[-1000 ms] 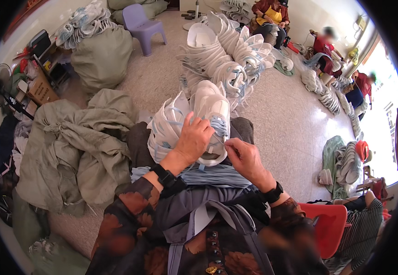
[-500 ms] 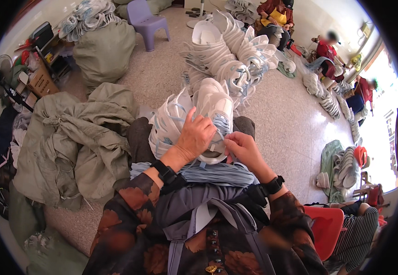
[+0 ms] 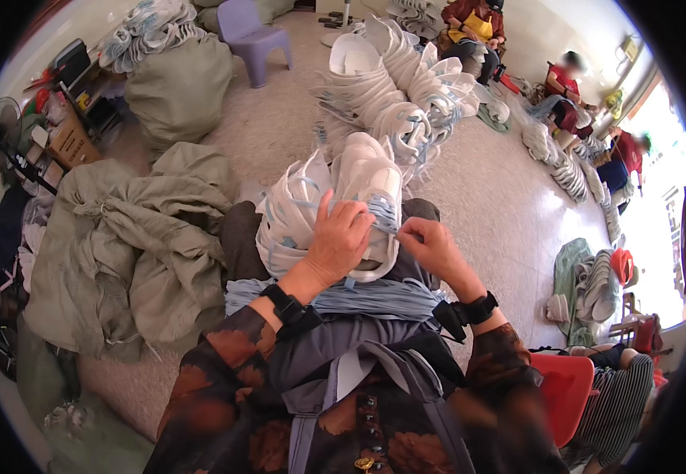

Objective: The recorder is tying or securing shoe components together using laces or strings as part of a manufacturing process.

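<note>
A white shoe upper with light blue lacing lies over my knees, its opening toward me. My left hand holds the upper's left side, the index finger raised and the other fingers curled by the lacing. My right hand pinches a light blue shoelace just right of the upper's eyelets. Against the upper's left side rests a stack of laced white uppers. A bundle of light blue laces lies across my lap, below both wrists.
Piled white uppers rise beyond my knees. Olive cloth sacks lie at left, near a fan. A purple chair stands at the back, a red chair at lower right. Several people sit along the right wall among more uppers.
My right hand has moved right and slightly away from the upper, drawing the lace outward. My left hand has shifted a little, still on the upper.
</note>
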A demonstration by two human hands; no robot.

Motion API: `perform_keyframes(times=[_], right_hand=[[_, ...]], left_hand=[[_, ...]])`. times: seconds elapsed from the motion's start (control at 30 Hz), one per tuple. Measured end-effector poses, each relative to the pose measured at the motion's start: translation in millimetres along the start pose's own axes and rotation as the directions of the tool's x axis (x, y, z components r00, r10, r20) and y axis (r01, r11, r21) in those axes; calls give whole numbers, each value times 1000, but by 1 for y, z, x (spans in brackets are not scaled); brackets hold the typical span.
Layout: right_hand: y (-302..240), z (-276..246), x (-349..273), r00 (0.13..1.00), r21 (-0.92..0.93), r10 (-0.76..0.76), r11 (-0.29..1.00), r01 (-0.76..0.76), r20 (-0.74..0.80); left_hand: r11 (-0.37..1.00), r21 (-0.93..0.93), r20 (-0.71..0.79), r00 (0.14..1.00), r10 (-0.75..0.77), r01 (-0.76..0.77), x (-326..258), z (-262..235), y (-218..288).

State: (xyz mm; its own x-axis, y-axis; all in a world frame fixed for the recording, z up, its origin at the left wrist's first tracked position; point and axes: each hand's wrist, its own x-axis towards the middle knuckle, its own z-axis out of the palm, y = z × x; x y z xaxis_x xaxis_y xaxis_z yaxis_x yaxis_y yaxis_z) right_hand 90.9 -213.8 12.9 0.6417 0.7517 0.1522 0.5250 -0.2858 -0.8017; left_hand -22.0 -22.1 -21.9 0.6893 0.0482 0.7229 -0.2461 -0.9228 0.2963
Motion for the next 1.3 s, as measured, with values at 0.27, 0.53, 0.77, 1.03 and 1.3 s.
perform_keyframes(times=[0.27,0.53,0.77,1.03,1.3], right_hand=[[-12,16,-13,1000,-81,8,997,-10,-28],[3,22,-14,986,-264,-141,958,111,-95],[12,26,-16,965,-272,-200,951,149,-167],[10,27,-14,972,-230,-200,959,167,-127],[-15,32,-2,923,-331,-363,893,306,-126]], left_hand=[[995,70,208,977,51,-67,-9,-2,4],[979,144,194,974,116,-145,2,-22,-2],[941,336,271,961,-61,-36,-27,-105,-27],[985,66,361,917,-173,160,-22,-89,5],[930,-158,230,928,-292,332,-15,-9,-9]])
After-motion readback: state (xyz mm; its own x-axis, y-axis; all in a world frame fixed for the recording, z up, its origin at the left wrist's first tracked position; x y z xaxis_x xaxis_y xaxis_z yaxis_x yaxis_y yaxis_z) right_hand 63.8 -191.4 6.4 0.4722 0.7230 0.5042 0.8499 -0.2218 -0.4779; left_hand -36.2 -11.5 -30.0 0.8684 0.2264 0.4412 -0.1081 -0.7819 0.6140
